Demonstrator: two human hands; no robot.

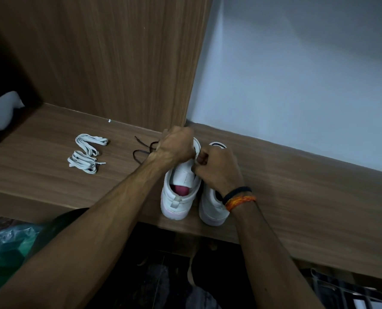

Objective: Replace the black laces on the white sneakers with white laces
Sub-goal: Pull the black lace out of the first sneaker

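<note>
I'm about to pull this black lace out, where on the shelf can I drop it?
Bare wood lies right of the right sneaker, toward the white wall, and along the front edge below the white laces. It is crowded around the left sneaker, where both hands work and the black lace trails.

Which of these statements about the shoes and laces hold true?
1. Two white sneakers stand side by side on the wooden shelf. True.
2. The flat white laces are threaded through a sneaker. False: they lie bundled on the shelf, to the left.
3. Both hands work at the left-side sneaker; left hand, right hand. True.
4. The thin black lace lies right of the sneakers. False: it trails out to their left.
</note>
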